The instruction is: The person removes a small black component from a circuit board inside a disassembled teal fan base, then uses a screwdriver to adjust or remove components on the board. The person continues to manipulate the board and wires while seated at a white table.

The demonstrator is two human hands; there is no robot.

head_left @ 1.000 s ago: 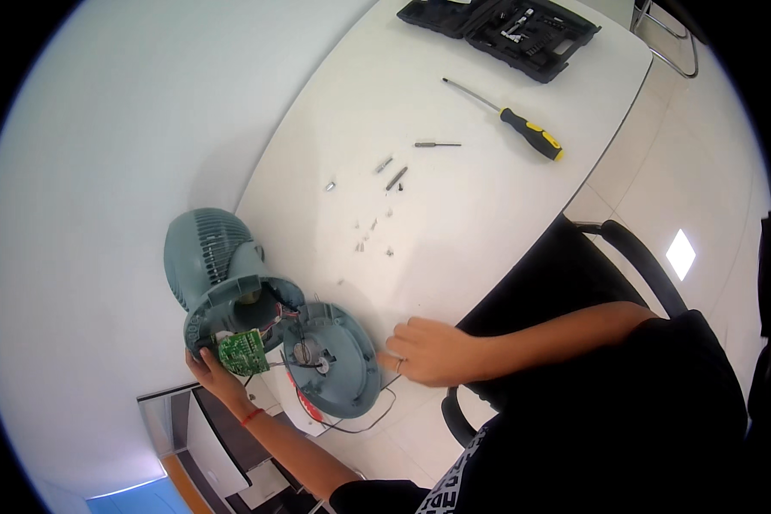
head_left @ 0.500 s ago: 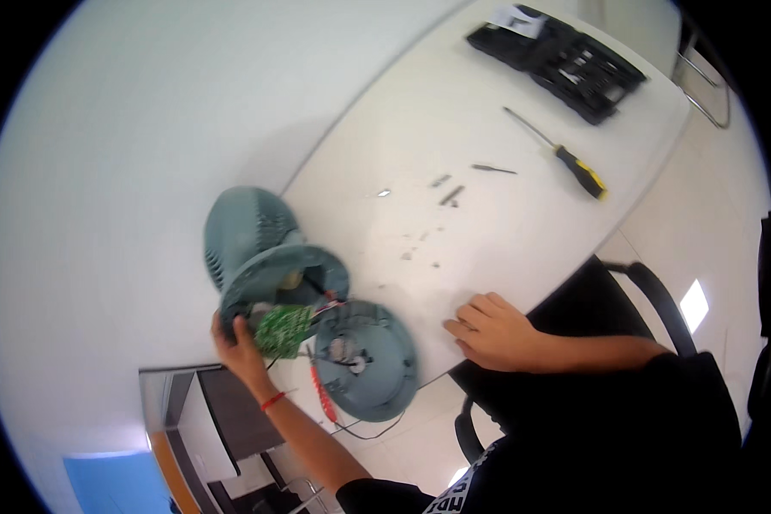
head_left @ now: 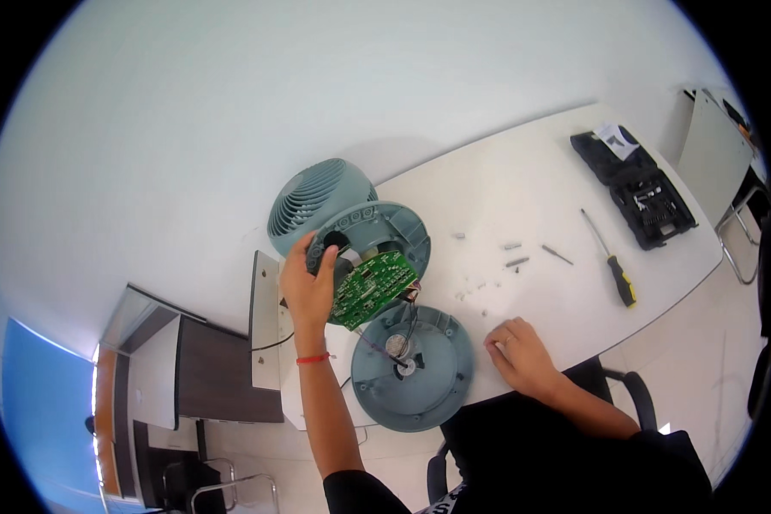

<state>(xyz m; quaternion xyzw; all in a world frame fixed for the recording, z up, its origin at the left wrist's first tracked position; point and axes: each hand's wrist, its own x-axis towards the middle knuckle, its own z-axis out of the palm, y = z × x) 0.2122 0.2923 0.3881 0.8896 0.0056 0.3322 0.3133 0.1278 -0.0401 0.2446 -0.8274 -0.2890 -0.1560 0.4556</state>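
A grey-green fan [head_left: 321,201] with a slatted head lies tipped at the table's left end, the open underside of its base [head_left: 413,231] facing me. My left hand [head_left: 310,278] grips the base rim, thumb on the inner side next to a round black part. A green circuit board [head_left: 375,289] hangs out of the base beside that hand, with wires running down toward a round base cover [head_left: 441,377]. This cover lies inner side up at the table's near edge. My right hand [head_left: 522,355] rests on the table right of the cover, fingers curled; whatever they may hold is hidden.
Small loose pieces [head_left: 471,289] and short metal bits [head_left: 517,260] lie mid-table. Beyond them are a thin dark bit [head_left: 558,255], a yellow-and-black screwdriver [head_left: 621,281] and an open black tool case [head_left: 651,201]. A black chair [head_left: 634,394] stands at the near side.
The view has turned and shifted, so the table sits differently in it. The circuit board now shows more fully. My left hand still grips the fan base; my right hand stays on the table.
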